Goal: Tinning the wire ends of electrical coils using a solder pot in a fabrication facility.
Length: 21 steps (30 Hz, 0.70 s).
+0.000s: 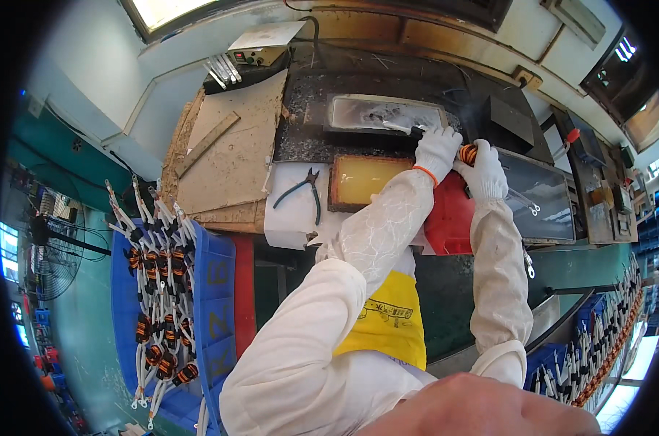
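White work gloves cover both hands. My left hand (438,150) is closed on a white cable (397,127) with a black sleeve, and the cable's end reaches over a rectangular trough (334,116) with a silvery, crusted surface. Whether the tip touches that surface, I cannot tell. Just to the right, my right hand (483,173) grips an orange-and-black wound coil (468,153). Below the coil, cable leads with ring terminals (535,209) hang out to the right. Nearer than the trough stands a rusty tray (334,190) of yellowish liquid, partly behind my left sleeve.
Diagonal cutters (305,190) lie on white sheeting left of the yellow tray. A blue bin (217,312) at left holds several coils with cables. A red container (449,221) sits under my wrists. Farther off are a control box (257,57) and a dark block (509,122).
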Available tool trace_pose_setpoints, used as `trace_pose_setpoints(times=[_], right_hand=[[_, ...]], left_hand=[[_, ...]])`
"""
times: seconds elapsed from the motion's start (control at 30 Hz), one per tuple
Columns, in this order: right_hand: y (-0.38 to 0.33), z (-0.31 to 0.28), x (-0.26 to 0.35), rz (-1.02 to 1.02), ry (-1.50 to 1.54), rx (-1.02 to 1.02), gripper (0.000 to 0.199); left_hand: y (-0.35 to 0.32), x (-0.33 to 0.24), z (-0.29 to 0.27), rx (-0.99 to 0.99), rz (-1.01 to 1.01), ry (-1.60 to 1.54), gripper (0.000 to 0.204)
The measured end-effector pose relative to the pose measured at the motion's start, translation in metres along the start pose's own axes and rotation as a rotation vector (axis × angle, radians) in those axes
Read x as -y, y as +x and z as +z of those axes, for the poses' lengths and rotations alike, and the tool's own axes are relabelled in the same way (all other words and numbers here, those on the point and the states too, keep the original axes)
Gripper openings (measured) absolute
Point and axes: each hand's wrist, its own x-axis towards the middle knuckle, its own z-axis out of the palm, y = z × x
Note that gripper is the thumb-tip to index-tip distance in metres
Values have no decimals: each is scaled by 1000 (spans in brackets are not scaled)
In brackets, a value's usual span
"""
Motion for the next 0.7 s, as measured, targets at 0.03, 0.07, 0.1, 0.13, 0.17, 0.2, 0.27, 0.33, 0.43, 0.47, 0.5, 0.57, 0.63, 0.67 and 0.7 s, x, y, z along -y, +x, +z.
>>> trace_pose_setpoints(times=[0.03,0.07,0.1,0.13,0.17,0.2,0.27,0.33,0.43,0.47,0.5,0.57,0.63,0.67,0.7], right_hand=[[0,1,-1,-8,7,-5,65],[0,1,-1,-7,7,-4,65],[0,1,-1,-2,9,-1,66],[0,0,0,2,9,1,66],[0,0,-1,3,9,0,66],[1,1,-2,2,10,0,66],[1,1,-2,-1,13,2,66],[1,1,0,-8,12,-4,65],[0,0,2,7,8,10,65],[0,0,0,11,7,10,65],[0,1,-2,5,11,0,65],[1,2,-2,-7,15,-9,64],[0,1,-1,1,2,-3,64],[0,1,-1,2,2,-2,64],[-1,-1,0,6,8,5,64]], left_hand=[[0,-1,-1,1,0,0,24],[0,-2,-1,6,-16,-3,24],[-1,-3,-2,11,-32,-6,24],[-1,-3,-2,11,-32,-6,24],[-1,-3,-2,0,-18,-8,23],[-1,-2,-1,-11,-4,-10,23],[-1,-1,1,-17,-6,-14,23],[-1,0,2,-23,-9,-17,23],[-1,1,3,-44,0,9,24],[-1,-1,1,-30,-3,3,24],[-1,-2,0,-15,-7,-3,24],[-1,-2,-1,-2,-8,3,24],[-1,-2,-3,12,-9,7,24],[-2,-3,-3,7,-18,-4,25],[-2,-4,-3,2,-27,-16,25]])
